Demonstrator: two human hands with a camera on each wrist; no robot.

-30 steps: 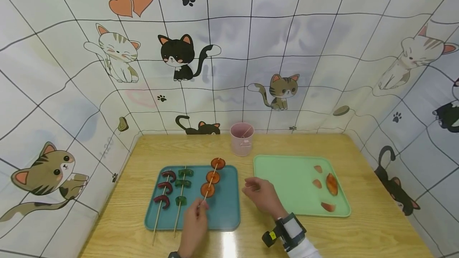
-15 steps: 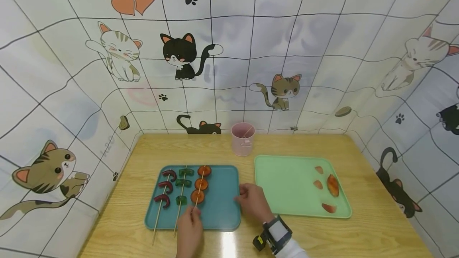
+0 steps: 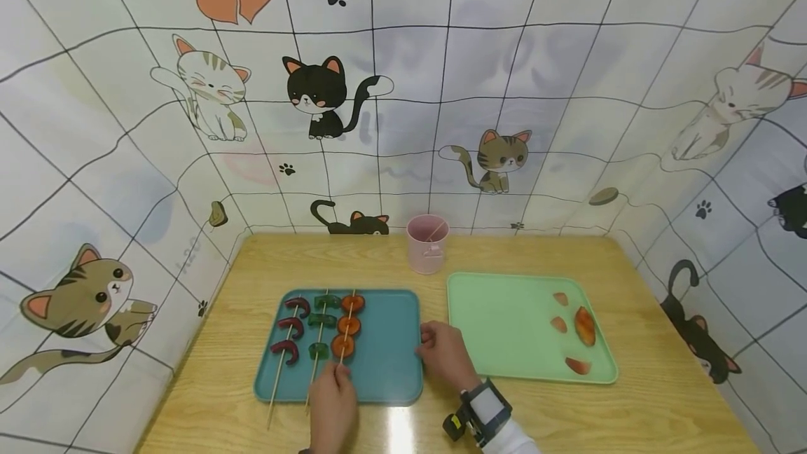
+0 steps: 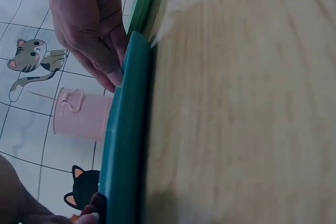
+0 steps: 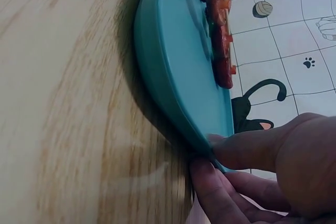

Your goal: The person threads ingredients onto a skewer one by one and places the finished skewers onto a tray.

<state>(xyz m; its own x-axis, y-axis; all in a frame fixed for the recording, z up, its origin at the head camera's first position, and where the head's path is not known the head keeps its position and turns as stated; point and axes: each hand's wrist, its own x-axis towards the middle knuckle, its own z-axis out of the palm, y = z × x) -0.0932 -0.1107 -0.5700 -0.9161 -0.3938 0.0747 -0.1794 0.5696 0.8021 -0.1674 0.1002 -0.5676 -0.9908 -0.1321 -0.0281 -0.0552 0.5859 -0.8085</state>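
Note:
My left hand pinches the lower stick of a skewer threaded with round orange-red slices. This skewer lies on the teal tray, beside a skewer of green pieces and, at the far left, a skewer of dark red curved pieces. Both of those have stick ends jutting past the tray's front edge. My right hand holds the tray's right edge; in the right wrist view the thumb is on the rim and the fingers are under it. The left wrist view shows the left hand only partly.
A light green tray lies to the right, bearing a brown-orange oblong piece and several reddish wedges. Behind the trays stands a pink cup with a thin stick inside. A cat-printed wall covering encloses the wooden table.
The left hand has brought the orange-red skewer left and laid it alongside the green one. My right hand has moved left from beside the green tray onto the teal tray's edge.

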